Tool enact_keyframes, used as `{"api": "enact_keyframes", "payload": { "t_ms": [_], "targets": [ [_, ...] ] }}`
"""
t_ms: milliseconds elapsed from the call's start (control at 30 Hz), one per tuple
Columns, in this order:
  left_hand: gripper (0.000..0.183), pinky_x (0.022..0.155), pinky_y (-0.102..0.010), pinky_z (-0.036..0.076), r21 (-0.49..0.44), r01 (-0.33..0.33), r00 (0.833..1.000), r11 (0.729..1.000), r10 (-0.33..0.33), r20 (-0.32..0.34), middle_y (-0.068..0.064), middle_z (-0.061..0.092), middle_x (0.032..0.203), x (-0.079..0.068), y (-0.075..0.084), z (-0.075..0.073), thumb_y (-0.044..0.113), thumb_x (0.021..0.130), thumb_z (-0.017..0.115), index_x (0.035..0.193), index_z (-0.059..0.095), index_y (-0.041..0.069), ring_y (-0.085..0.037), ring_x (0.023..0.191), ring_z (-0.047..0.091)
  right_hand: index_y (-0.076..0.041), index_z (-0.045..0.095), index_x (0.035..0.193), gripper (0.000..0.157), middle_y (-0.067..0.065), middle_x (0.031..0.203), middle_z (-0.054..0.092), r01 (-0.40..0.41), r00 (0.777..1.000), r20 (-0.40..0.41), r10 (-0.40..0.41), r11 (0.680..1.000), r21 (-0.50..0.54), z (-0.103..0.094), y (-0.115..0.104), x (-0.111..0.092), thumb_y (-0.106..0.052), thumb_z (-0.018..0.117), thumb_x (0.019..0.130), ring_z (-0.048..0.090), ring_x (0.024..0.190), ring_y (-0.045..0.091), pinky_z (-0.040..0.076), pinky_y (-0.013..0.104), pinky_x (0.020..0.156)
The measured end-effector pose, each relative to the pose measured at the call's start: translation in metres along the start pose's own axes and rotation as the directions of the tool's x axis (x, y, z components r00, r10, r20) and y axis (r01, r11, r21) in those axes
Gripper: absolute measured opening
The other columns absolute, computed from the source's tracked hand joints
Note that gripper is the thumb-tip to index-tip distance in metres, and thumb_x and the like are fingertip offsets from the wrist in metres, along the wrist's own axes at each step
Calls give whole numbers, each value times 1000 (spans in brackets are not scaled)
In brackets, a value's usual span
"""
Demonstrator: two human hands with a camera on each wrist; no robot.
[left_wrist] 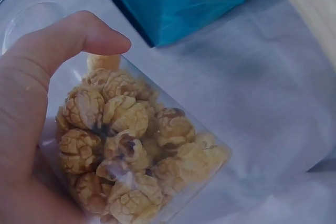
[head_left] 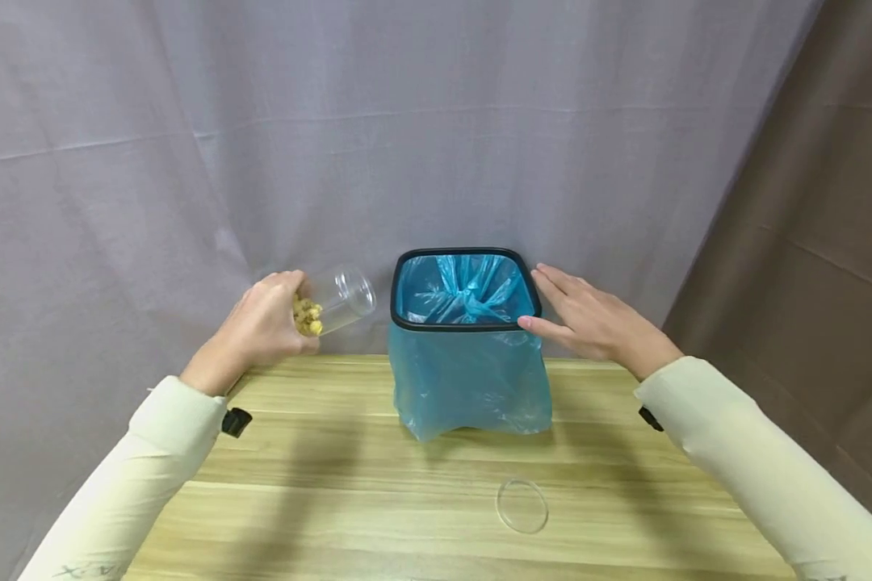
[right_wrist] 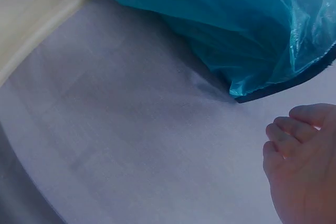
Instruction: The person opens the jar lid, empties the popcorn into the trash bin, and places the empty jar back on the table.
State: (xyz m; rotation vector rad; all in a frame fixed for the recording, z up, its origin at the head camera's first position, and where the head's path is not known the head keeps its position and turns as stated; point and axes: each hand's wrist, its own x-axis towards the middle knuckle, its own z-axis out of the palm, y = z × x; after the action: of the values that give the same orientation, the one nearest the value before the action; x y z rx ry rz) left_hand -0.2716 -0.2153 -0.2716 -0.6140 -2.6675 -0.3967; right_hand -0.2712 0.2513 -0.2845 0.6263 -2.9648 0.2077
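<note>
My left hand [head_left: 265, 319] grips a clear plastic jar [head_left: 343, 300] tipped on its side, its open mouth facing right toward the bin. Caramel popcorn [left_wrist: 126, 140] is gathered at the jar's base end, with the thumb lying across the wall in the left wrist view. A small trash bin with a black rim [head_left: 465, 327] and a blue bag [head_left: 472, 387] stands in the middle. At its right side, my right hand [head_left: 589, 315] is held with fingers extended, fingertips right at the rim; nothing is in its grasp.
On the wooden table [head_left: 378, 516], a clear round ring-shaped piece [head_left: 500, 510] lies in front of the bin. A grey curtain [head_left: 480, 177] hangs close behind the bin, and a brown curtain [head_left: 807, 266] is at the right.
</note>
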Motion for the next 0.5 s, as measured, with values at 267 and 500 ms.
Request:
{"api": "enact_keyframes", "payload": {
  "t_ms": [267, 500],
  "targets": [
    [58, 90, -54, 55, 56, -20, 1000, 998, 21, -22, -14, 66, 105, 35, 14, -4, 19, 64, 89, 112, 60, 4, -34, 102, 61, -4, 13, 168, 100, 19, 177, 12, 11, 1000, 5, -11, 999, -32, 14, 0, 19, -74, 38, 102, 17, 163, 44, 20, 64, 130],
    [63, 92, -53, 56, 102, -44, 998, 994, 49, -46, -14, 66, 107, 54, 16, 1, 19, 64, 91, 117, 60, 2, -35, 106, 60, -2, 9, 168, 102, 21, 177, 10, 6, 1000, 28, -4, 998, -64, 20, 1, 24, -75, 34, 102, 14, 164, 43, 18, 62, 131]
  ]
}}
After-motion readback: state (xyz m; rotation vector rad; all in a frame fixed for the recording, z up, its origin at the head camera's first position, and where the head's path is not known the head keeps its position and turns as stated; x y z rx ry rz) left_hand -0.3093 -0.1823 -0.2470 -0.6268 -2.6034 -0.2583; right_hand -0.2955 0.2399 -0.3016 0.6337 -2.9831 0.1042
